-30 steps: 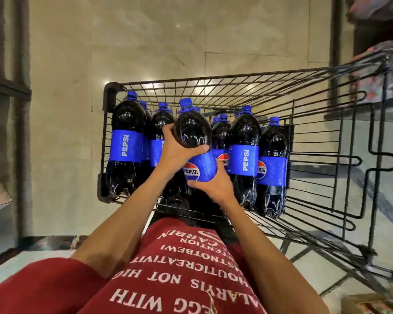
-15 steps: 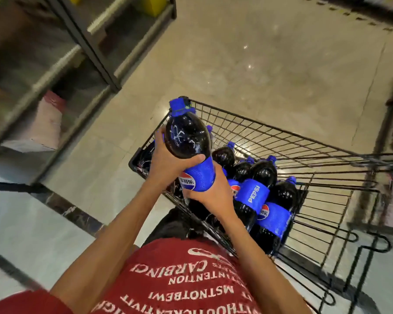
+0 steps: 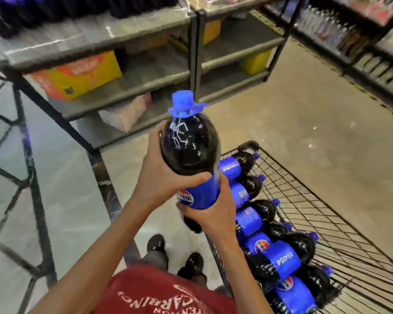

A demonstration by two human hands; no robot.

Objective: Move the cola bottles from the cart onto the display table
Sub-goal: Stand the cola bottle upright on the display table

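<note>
One cola bottle (image 3: 190, 150) held in both hands at mid-frame, over the gap between cart and counter.

Bare tan floor (image 3: 304, 132) opens wide across the right and upper right. The glossy pale counter (image 3: 73, 177) fills the left side, its dark edge running down toward the person's shoes (image 3: 156, 243). Grey shelving (image 3: 145, 78) spans the top, its corner post just beyond the counter's far end, with an orange-yellow box (image 3: 77, 75) on a lower shelf. The wire cart (image 3: 315, 200) sits lower right, its near corner close to the held bottle, and the other bottles (image 3: 284, 259) stand packed along its left wall. The left hand (image 3: 159, 177) wraps the dark upper body, thumb laid across the top of the blue label. The right hand (image 3: 211, 214) curls round the label from the right and below. The blue cap (image 3: 183, 103) points at the shelving.
</note>
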